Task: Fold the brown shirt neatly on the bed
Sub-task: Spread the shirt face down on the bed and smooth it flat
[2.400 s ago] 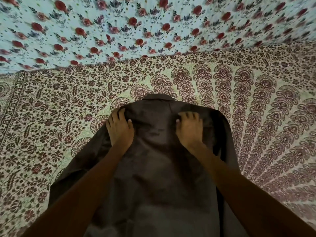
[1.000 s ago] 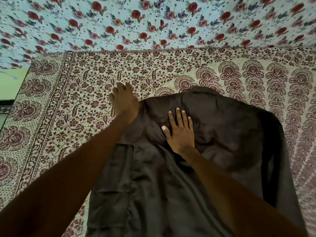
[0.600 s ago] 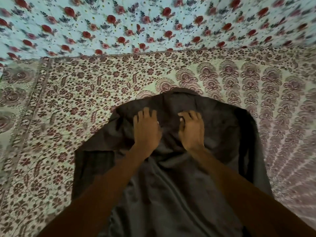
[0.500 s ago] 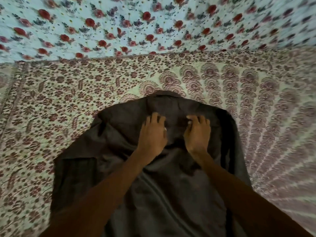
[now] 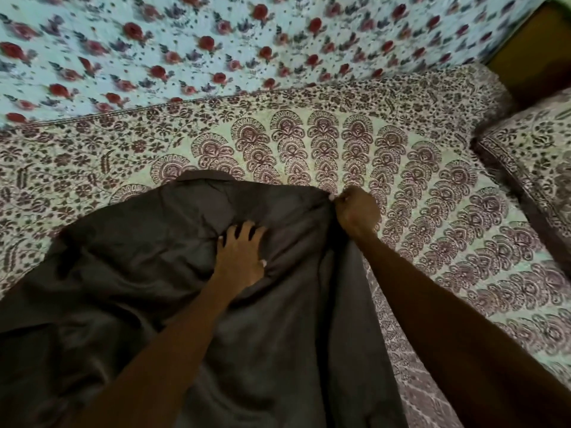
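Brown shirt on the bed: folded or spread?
Spread, not folded: the dark brown cloth shirt lies wide and wrinkled on the patterned bedsheet; left hand presses its middle, right hand pinches its right edge.

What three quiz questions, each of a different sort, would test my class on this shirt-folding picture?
1. True or false: the left hand rests with spread fingers on the brown shirt.
2. Which hand pinches the shirt's edge? A: the left hand. B: the right hand.
3. Fill in: the shirt lies on a maroon-patterned ____.
Key: 1 true; 2 B; 3 bedspread.
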